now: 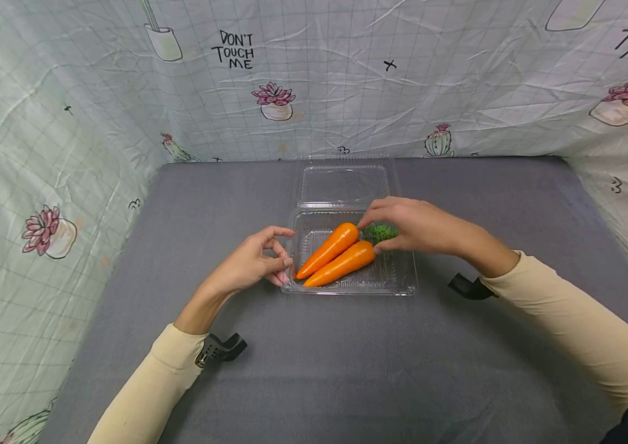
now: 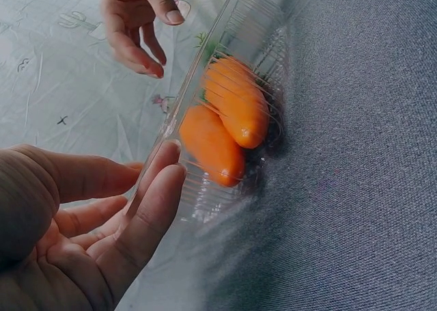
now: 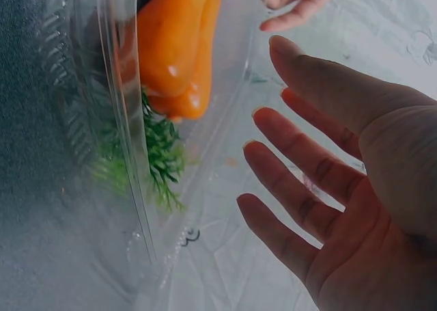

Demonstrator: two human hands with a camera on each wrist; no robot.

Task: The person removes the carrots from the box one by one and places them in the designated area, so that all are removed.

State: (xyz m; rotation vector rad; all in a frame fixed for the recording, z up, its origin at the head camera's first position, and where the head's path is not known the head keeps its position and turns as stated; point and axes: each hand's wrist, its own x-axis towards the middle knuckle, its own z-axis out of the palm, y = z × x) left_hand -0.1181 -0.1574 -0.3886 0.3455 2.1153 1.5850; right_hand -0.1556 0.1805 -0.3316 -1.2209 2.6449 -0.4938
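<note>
Two orange carrots (image 1: 341,264) lie side by side, slanted, in a clear plastic clamshell container (image 1: 391,280). Their green leafy tops (image 1: 379,232) show at the upper right of the tray, partly behind my right hand. At the container's left edge my left hand (image 1: 247,264) pinches the rim between thumb and fingers, as the left wrist view shows. My right hand (image 1: 427,227) hovers over the right side of the tray, near the thick carrot ends. In the right wrist view its fingers (image 3: 293,140) are spread and relaxed, holding nothing.
The hinged lid (image 1: 345,185) lies folded back behind the tray, toward the rear of the grey tabletop (image 1: 314,364). A patterned cloth (image 1: 325,80) hangs behind and at both sides. Each wrist wears a black strap mount (image 1: 225,348).
</note>
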